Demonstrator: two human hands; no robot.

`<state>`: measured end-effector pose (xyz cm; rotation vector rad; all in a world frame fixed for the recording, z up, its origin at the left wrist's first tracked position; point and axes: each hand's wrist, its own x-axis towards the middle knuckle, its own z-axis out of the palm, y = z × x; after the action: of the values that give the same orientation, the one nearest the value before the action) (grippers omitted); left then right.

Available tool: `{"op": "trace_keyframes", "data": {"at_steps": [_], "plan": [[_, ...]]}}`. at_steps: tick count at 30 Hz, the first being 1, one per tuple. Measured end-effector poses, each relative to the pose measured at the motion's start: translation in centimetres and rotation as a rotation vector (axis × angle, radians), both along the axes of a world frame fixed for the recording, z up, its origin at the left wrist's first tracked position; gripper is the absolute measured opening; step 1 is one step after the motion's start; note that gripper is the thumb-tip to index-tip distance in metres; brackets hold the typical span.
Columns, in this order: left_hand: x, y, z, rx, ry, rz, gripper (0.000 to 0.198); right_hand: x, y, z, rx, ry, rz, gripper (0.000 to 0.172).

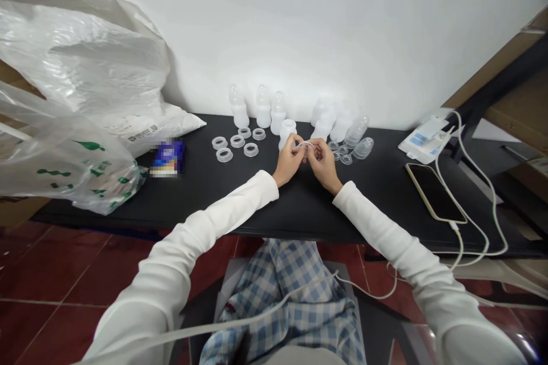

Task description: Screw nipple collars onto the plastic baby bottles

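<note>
The left hand (pixel 289 162) and right hand (pixel 323 164) pinch a translucent ring (pixel 305 144) between their fingertips, over the middle of the black table (pixel 205 194). An uncapped bottle (pixel 287 129) stands just beyond the left hand. Capped bottles (pixel 262 107) stand along the back edge; a phone (pixel 428 187) lies nearer the front edge, toward the right.

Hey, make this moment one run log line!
left hand: holds translucent curved plastic piece; right hand: holds same piece; beyond hands: white plastic bottles, standing; left side: translucent plastic rings on black table
</note>
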<state>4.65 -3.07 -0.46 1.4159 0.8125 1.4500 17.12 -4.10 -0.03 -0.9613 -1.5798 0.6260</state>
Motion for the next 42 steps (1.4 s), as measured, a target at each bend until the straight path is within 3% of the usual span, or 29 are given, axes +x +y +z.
{"op": "trace_keyframes", "data": {"at_steps": [9,20,36,42], "plan": [[-0.4,0.1,0.0,-0.026,-0.030,-0.133,0.033,0.8,0.7,-0.1,0.037,0.103,-0.017,0.038],[-1.1,-0.5,0.4,-0.046,0.134,-0.037,0.021,0.9,0.3,-0.1,-0.055,0.070,0.037,0.041],[-1.4,-0.3,0.1,0.070,0.199,0.103,0.013,0.7,0.2,0.2,-0.112,0.124,0.090,0.044],[-1.4,0.0,-0.3,0.031,0.107,0.043,0.022,1.1,0.8,-0.1,-0.140,0.113,0.128,0.047]]}}
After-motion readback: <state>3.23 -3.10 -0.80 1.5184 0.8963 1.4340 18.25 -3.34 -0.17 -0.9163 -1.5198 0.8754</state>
